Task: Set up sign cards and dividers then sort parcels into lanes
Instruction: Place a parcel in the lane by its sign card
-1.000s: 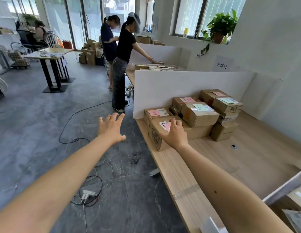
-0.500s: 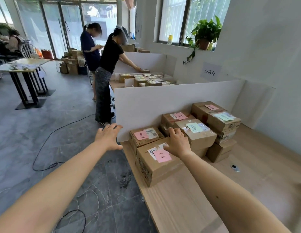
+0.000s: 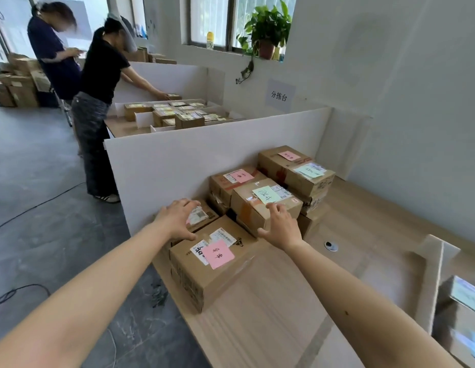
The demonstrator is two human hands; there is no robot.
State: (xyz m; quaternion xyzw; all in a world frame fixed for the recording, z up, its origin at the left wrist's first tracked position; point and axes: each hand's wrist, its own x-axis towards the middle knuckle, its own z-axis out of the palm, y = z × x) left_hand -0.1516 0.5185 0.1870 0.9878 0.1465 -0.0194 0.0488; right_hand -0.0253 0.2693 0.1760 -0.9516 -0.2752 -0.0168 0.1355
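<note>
Several taped cardboard parcels with coloured notes are piled against a tall white divider board on the wooden table. Nearest me lies a parcel with a pink note. My left hand rests with spread fingers on a smaller parcel just behind it, thumb at the near parcel's back edge. My right hand has its fingertips on the front top edge of a parcel with a green note, thumb stretched left. Neither hand holds anything.
More parcels are stacked at the back right. White divider pieces and another parcel stand at the right edge. A cable grommet sits in the tabletop. Two people work at the neighbouring table; cables lie on the floor.
I have come closer to the pile. My left hand moved from over the floor onto the small parcel. My right hand shifted from the pink-note parcel to the green-note parcel's edge.
</note>
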